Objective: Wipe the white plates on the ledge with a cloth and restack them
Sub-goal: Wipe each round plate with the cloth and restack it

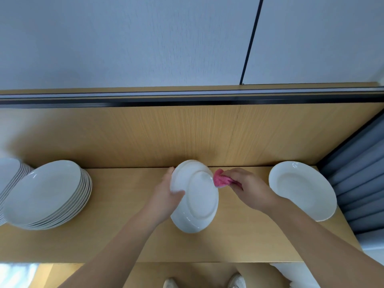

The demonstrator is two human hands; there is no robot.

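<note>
My left hand [169,196] grips a white plate [197,201] by its left rim and holds it tilted above the wooden ledge [128,242], its underside with the foot ring facing me. My right hand [249,187] pinches a pink cloth [222,180] against the plate's upper right rim. A tall stack of white plates [46,194] sits at the left of the ledge. One white plate [302,189] lies face up at the right end.
A second stack of plates [9,179] is cut off by the left edge of view. A wooden back panel [187,134] rises behind the ledge. Grey curtain folds [357,173] hang at the right. My shoes [236,281] show below the ledge's front edge.
</note>
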